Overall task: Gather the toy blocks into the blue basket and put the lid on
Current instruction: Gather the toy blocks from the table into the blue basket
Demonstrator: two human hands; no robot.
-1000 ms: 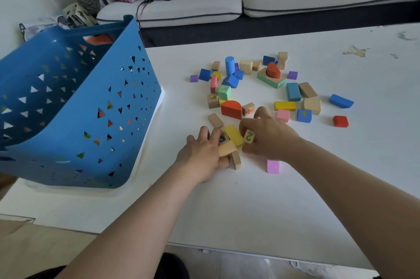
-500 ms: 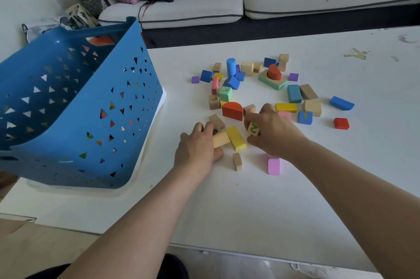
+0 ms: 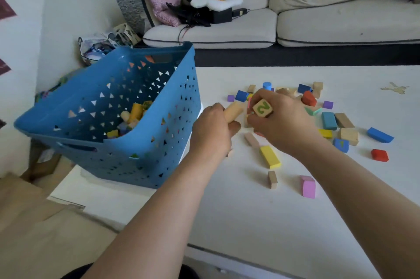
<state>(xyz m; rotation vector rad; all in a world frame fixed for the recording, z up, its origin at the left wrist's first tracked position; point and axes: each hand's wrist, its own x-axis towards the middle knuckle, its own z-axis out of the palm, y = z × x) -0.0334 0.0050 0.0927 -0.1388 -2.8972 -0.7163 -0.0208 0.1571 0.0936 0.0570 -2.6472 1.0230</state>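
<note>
The blue basket [image 3: 159,149] stands at the table's left end, with several blocks inside. My left hand [image 3: 212,131] is raised just right of the basket and grips a plain wooden block [image 3: 233,110]. My right hand [image 3: 280,119] is beside it, above the pile, holding a wooden cube [image 3: 262,108] with a green 2 on it. Loose blocks lie scattered on the white table [image 3: 250,215], among them a yellow bar [image 3: 270,156], a pink block [image 3: 308,186] and a red block [image 3: 379,155]. No lid is in view.
A white sofa [image 3: 318,28] with cushions, a fried-egg plush [image 3: 214,1] and black cables runs behind the table. A bag of clutter [image 3: 97,48] sits on the floor behind the basket. The table's near edge crosses the bottom of the view.
Both hands have lifted off the table with their blocks and moved up toward the basket. The camera has tipped up, so the inside of the basket now shows.
</note>
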